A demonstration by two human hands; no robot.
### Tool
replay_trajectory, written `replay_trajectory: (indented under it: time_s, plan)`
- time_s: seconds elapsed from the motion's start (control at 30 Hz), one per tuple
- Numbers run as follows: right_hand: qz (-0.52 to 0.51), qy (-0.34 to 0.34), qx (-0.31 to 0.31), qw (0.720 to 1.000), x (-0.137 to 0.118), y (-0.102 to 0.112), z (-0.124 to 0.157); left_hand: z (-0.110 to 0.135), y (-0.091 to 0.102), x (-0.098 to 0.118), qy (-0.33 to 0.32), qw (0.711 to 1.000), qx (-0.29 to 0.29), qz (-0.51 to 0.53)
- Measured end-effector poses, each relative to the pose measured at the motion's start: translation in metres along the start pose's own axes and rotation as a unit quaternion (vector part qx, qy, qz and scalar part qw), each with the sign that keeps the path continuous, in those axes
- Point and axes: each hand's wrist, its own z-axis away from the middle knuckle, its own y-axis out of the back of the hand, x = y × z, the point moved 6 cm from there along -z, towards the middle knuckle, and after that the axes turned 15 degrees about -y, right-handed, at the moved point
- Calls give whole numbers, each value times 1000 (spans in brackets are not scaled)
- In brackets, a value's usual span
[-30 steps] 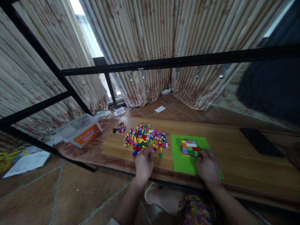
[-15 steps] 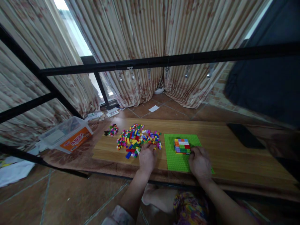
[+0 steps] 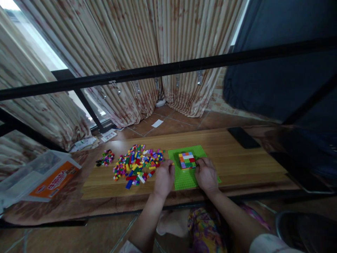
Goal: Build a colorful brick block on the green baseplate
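Observation:
A green baseplate lies on a low wooden table. On it stands a small block of stacked coloured bricks. My right hand rests on the plate, its fingers against the block's right side. My left hand is at the plate's left edge, fingers curled, with something small and yellow at its fingertips. A heap of loose coloured bricks is spread just left of that hand.
A smaller cluster of bricks sits further left. A clear plastic box with an orange label stands at the table's left end. A black phone lies at the back right. Black frame bars cross above. Curtains hang behind.
My left hand has moved right from the loose heap to the baseplate's left edge. The right hand stays at the block. The view has swung to the right.

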Motion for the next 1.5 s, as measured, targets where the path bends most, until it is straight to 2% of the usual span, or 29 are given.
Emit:
replay_trajectory:
  time_s: [0.17, 0.37, 0.57, 0.8, 0.93, 1.1, 1.33, 1.5]
  plan:
    - [1, -4, -6, 1000, -1, 1, 0, -13, -16, 14, -41, 999, 3, 35]
    - [1, -11, -9, 1000, -3, 2, 0, -18, -30, 11, -34, 999, -16, 0]
    - [1, -12, -11, 1000, -5, 4, 1, -22, -32, 15, -59, 997, -36, -27]
    - [2, -20, -17, 1000, -4, 4, 0, -22, -32, 15, -71, 997, -17, -28]
    - [3, -23, -20, 1000, -5, 4, 1, -22, -33, 10, -48, 999, 14, -15]
    - [5, -27, -24, 999, -6, 5, 1, -21, -38, 0, 4, 996, 42, 78]
    - [6, -31, -31, 999, -5, 4, 0, -18, -41, -16, 113, 967, 69, 218]
    - [3, -31, -29, 999, -5, 5, 0, -20, -49, -27, 138, 959, 68, 240]
